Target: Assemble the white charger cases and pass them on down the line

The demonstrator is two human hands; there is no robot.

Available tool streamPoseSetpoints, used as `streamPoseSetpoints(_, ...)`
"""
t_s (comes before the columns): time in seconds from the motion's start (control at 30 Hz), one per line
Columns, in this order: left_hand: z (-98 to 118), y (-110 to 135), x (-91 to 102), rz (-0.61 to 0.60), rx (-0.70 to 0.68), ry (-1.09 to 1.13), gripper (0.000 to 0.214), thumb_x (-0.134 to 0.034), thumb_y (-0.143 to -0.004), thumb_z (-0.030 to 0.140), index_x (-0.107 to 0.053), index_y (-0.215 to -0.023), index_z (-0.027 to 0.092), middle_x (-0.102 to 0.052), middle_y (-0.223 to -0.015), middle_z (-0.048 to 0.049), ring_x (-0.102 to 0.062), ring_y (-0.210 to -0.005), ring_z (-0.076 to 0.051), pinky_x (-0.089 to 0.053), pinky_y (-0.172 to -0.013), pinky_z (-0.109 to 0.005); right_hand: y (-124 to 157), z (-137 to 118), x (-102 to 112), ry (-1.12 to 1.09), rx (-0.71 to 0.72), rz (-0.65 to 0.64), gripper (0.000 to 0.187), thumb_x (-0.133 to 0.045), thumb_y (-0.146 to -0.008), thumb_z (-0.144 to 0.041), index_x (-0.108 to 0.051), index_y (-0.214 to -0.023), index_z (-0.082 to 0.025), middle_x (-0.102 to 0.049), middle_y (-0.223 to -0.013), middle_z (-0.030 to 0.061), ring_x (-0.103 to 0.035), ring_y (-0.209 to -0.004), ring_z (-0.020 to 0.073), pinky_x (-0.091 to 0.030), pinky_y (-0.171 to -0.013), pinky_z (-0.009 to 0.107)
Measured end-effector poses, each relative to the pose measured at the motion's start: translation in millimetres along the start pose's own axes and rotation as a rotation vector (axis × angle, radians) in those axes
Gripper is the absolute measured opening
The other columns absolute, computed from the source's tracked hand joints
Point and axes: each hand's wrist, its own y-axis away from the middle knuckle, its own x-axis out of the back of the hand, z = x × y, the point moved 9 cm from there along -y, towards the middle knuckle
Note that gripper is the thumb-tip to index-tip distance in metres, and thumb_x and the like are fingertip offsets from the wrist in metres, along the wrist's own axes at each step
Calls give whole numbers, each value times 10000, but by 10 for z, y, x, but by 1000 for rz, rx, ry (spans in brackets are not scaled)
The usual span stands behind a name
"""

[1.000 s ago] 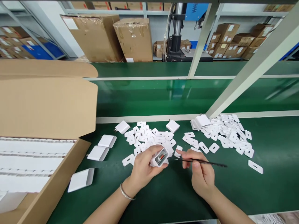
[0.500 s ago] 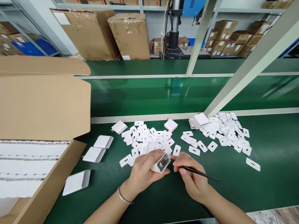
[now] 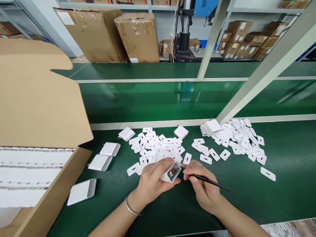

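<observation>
Left hand clamps a white charger housing, open end up, just above the green bench, and the right hand, pinched on black tweezers, has brought their tip to that opening since 1 second ago.

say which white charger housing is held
The charger housing in the left hand, by the right hand's black tool; the rest lie on the green mat.
</observation>
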Motion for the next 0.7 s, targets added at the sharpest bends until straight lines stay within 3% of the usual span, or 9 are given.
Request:
streamPoseSetpoints(0.23,1,28,-3,2,-7,3,421,-586,-1041,564,-605,-1262,205,-834,-1023,-104,-839,-886,-228,-683,-726,-269,-23,-7,39,-9,5,50,229,-491,-1101,-216,-665,-1239,-272,-652,-878,27,-608,-807,181,-534,-756,337)
streamPoseSetpoints(0.43,37,42,-32,-6,-68,-35,440,-604,-1029,567,-636,-1267,198,-834,-1037,-111,-836,-942,-250,-697,-774,-306,-43,21,-28,86,-39,-9,204,-498,-1091,-177,-659,-1177,-267,-676,-907,28,-607,-766,167,-518,-707,314)
streamPoseSetpoints(0.53,-12,34,-37,-10,-70,-51,414,-643,-1025,511,-627,-1306,207,-824,-1090,-118,-824,-994,-257,-692,-828,-330,-48,-8,97,62,3,99,218,-475,-1099,-188,-657,-1187,-270,-608,-824,4,-595,-735,168,-536,-709,319)
streamPoseSetpoints(0.63,-181,14,18,28,27,-46,378,-678,-1022,401,-604,-1348,225,-787,-1198,-127,-788,-1099,-264,-673,-898,-359,-64,-27,268,172,51,243,249,-459,-1093,-152,-643,-1212,-271,-608,-863,14,-599,-767,179,-550,-746,338)
streamPoseSetpoints(0.7,-362,19,70,73,161,-11,339,-658,-1032,355,-605,-1347,239,-747,-1263,-122,-740,-1194,-272,-647,-966,-394,-106,20,216,406,38,186,235,-512,-1062,-109,-647,-1199,-245,-650,-950,49,-617,-837,197,-538,-752,341)
